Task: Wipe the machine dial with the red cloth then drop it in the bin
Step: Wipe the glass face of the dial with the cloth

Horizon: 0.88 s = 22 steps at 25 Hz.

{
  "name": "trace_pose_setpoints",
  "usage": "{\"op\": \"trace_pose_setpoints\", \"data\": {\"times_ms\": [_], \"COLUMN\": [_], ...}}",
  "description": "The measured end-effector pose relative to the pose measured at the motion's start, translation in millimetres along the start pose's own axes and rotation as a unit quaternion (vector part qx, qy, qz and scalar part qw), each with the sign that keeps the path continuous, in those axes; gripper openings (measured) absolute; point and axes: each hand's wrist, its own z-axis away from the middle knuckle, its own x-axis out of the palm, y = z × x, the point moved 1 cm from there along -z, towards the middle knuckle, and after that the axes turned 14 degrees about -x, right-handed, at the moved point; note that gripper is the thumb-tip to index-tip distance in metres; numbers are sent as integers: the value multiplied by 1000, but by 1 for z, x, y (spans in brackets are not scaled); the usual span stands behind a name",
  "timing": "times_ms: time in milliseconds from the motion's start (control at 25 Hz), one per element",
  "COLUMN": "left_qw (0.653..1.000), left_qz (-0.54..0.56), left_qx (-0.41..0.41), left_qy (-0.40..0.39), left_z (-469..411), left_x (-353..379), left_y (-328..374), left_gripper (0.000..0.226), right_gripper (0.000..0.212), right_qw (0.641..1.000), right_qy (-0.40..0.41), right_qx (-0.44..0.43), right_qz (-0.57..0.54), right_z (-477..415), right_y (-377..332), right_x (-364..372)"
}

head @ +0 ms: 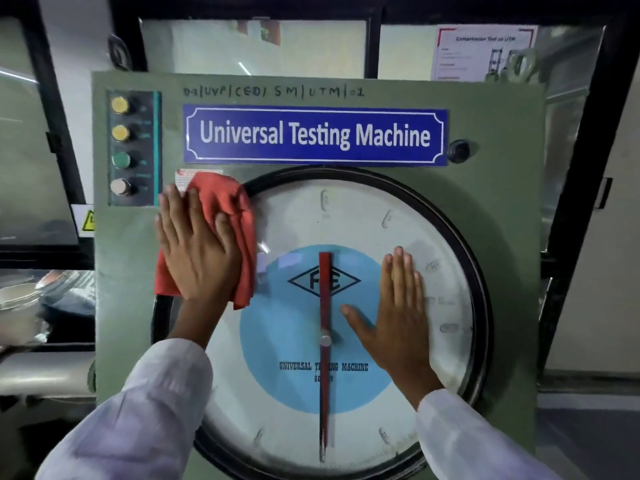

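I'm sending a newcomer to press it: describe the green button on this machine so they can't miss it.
Start at the blue "Universal Testing Machine" sign on the green front panel. To its left, a dark strip holds four round buttons stacked in a column. The green button is third from the top, below two yellow ones and above a pale one; it is the only green one.

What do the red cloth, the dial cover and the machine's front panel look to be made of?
Red cloth: soft woven fabric, matte, folding and creasing under the left hand.
Dial cover: clear glass or plastic, which one cannot be told; it is glossy, with glare streaks, inside a black rim that looks like rubber or painted metal.
Front panel: probably sheet metal, painted dull green with a flat, slightly textured finish.
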Motion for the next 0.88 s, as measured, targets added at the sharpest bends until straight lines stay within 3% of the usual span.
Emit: {"op": "trace_pose_setpoints", "data": {"times_ms": [200,280,360,480,640,760,880], "left_qw": [1000,1000,993,953,863,801,807], "left_qz": [0,10,9,4,4,-13,-2], "left_qx": [-29,13,109,289,482,569,566], "left_qy": [-7,-21,-49,-95,-148,-185,-169], "left_z": [-1,-1,4,28,71,90,68], "left_x": [12,19,30,47,63,71,67], "left_y": [39,73,114,171,217,228,223], "left_gripper": [53,55,56,56,55,59,60], "right_gripper": [106,106,105,107,118,120,120], "right_qw": [999,999,999,998,993,993,993], "right_qy": [33,31,25,34,51,50,49], "right_qx": [23,27,25,42,108,104,98], "right_qz": [2,9,9,12,24,32,35], "right_z": [10,15,17,19,25,28,28], "right_y": [-7,-9,-9,-10,-15,-14,-12], "right_x": [8,10,10,11,15,19,20]}}
